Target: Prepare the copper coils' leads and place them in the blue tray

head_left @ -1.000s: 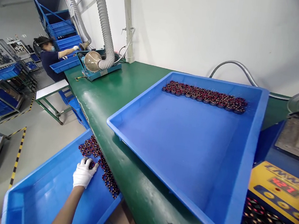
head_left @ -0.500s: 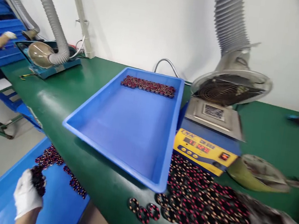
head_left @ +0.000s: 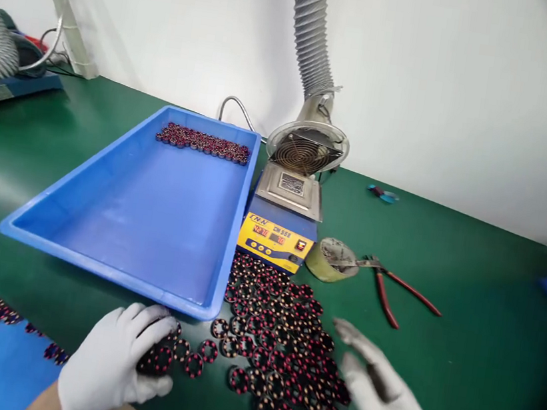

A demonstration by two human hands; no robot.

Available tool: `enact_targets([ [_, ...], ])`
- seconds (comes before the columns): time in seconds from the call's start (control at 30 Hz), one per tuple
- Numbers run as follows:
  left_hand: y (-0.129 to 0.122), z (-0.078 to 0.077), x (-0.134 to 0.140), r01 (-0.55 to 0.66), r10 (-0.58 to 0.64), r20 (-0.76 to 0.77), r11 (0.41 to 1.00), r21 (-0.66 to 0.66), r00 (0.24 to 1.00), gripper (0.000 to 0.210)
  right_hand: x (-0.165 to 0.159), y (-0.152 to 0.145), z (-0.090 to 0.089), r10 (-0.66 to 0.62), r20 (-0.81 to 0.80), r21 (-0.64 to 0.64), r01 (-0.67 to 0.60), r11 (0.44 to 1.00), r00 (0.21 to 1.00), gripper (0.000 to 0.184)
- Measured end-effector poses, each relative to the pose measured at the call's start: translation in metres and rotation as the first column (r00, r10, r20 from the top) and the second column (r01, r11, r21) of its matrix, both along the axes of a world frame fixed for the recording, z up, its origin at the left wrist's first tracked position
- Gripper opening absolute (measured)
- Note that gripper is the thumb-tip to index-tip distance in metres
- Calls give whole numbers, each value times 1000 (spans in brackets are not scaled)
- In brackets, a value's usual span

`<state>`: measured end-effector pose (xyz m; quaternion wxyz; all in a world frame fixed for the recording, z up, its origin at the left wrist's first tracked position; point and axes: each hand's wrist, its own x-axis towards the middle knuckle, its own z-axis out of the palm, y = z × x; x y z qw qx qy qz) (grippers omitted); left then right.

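- Left hand (head_left: pixel 117 356), in a white glove, curls its fingers and thumb around a clutch of black rings (head_left: pixel 160 359) near the table's front edge.
- Right hand (head_left: pixel 382 397), also gloved, has thumb and fingers parted beside the right side of the ring heap (head_left: pixel 286 341); whether it touches is unclear.
- That heap lies on the green table (head_left: pixel 489 327) before a blue-and-yellow machine (head_left: pixel 274 239), with loose rings (head_left: pixel 193 364) toward the left hand.
- Blue tray (head_left: pixel 165 218) beside the machine holds packed rings (head_left: pixel 203 143) at its far end.
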<state>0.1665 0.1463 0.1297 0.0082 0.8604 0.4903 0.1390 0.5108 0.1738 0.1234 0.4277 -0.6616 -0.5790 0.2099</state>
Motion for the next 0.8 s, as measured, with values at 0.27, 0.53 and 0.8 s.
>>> enact_targets([
  [0.27,1,-9,50,74,-73,75,997,-17,995,83,-34,-63,-50,170,780,109,-398,911,602,97],
  [0.53,14,-24,104,122,-109,168,990,-66,980,79,-44,-41,-41,219,778,93,-452,887,590,92],
  [0.8,25,-9,95,236,-297,217,934,269,930,57,-16,-42,-24,270,415,109,-342,933,869,72],
])
